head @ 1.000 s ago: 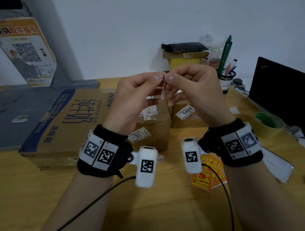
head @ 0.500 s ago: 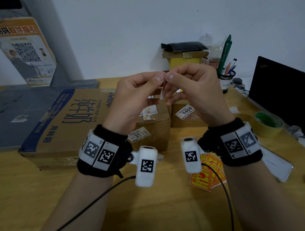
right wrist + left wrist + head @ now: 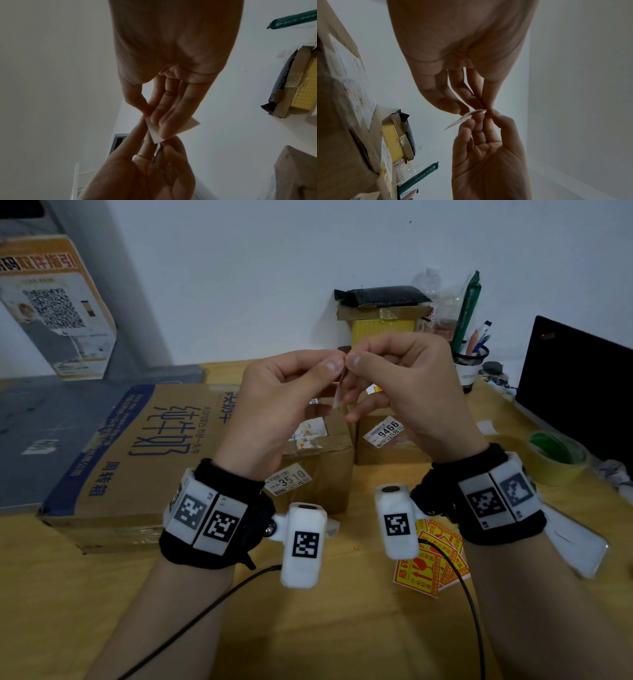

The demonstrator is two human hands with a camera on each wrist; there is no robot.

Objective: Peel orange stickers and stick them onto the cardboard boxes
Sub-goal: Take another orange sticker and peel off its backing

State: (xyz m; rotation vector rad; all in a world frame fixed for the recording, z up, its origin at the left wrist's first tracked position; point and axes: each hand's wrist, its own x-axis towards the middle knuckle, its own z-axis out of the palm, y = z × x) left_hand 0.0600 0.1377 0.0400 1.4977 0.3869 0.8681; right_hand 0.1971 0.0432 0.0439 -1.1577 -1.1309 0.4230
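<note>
Peel step: left hand (image 3: 274,405) & right hand (image 3: 404,392) both pinch one sticker (image 3: 338,395) above the small box (image 3: 318,453); next, I think, split backing w/ a nail.

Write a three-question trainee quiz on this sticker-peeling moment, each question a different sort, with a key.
1. True or false: both hands, the left hand and the right hand, pinch the same sticker in the air above the boxes.
2. Multiple choice: the loose orange stickers on the table lie (A) on top of the large printed box, (B) near the right wrist, (C) inside the pen cup.
3. Fill in: the small box below the left hand has a label reading ____.

Key: 1 true; 2 B; 3 3510.
</note>
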